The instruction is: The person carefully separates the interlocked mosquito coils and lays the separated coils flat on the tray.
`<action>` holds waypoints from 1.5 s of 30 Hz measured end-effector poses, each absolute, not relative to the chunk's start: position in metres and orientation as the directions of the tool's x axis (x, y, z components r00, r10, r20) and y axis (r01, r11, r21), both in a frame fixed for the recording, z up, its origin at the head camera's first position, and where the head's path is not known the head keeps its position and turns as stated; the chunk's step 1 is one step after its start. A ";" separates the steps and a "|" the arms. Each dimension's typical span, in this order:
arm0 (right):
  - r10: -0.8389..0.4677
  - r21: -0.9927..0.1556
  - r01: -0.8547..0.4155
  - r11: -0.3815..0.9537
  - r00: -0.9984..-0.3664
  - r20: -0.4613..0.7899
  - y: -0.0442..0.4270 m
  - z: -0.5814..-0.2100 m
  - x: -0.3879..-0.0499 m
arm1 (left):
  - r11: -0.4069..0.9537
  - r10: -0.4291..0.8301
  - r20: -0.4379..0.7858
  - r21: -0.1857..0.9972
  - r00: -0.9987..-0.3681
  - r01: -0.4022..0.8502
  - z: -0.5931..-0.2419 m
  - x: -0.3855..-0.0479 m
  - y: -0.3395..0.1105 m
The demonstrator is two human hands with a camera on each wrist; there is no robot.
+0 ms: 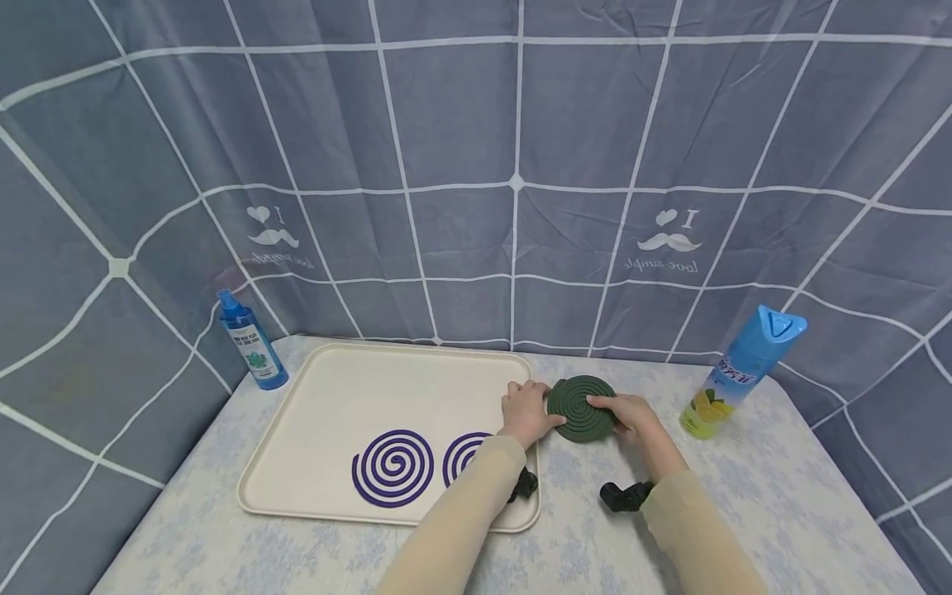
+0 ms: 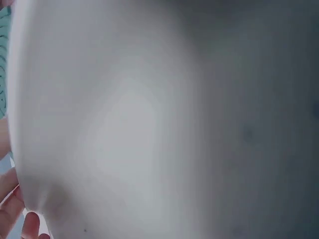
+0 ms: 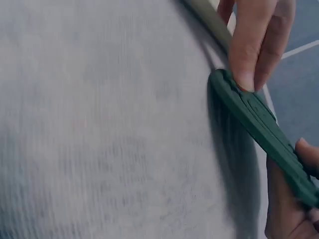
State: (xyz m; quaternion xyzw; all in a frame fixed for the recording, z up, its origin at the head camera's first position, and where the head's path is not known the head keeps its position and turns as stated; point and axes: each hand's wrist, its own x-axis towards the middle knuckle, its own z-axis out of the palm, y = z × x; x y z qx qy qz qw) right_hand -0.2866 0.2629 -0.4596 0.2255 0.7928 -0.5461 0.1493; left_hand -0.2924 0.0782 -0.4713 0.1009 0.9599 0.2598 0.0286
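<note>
A dark green coil (image 1: 583,409) is held just above the table, right of the beige tray (image 1: 349,388). My left hand (image 1: 526,413) pinches its left edge over the tray's right rim. My right hand (image 1: 635,417) grips the right side, thumb on top. In the right wrist view the coil (image 3: 264,129) is tilted and looks like several flat layers, between the left hand's fingers (image 3: 249,45) and the right hand (image 3: 286,209). The left wrist view shows mostly blurred tray, with fingertips (image 2: 31,225) at lower left.
Two purple spirals lie on the tray, the left one (image 1: 394,468) whole in view, the right one (image 1: 457,454) partly behind my left forearm. A blue pump bottle (image 1: 255,347) stands left of the tray. A blue and yellow spray can (image 1: 732,380) stands at the right.
</note>
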 end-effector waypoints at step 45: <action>-0.128 -0.981 0.174 0.089 -0.974 -0.185 0.189 -0.417 -0.193 | 0.088 0.157 0.058 0.993 -0.986 0.072 -0.430 -0.213 0.002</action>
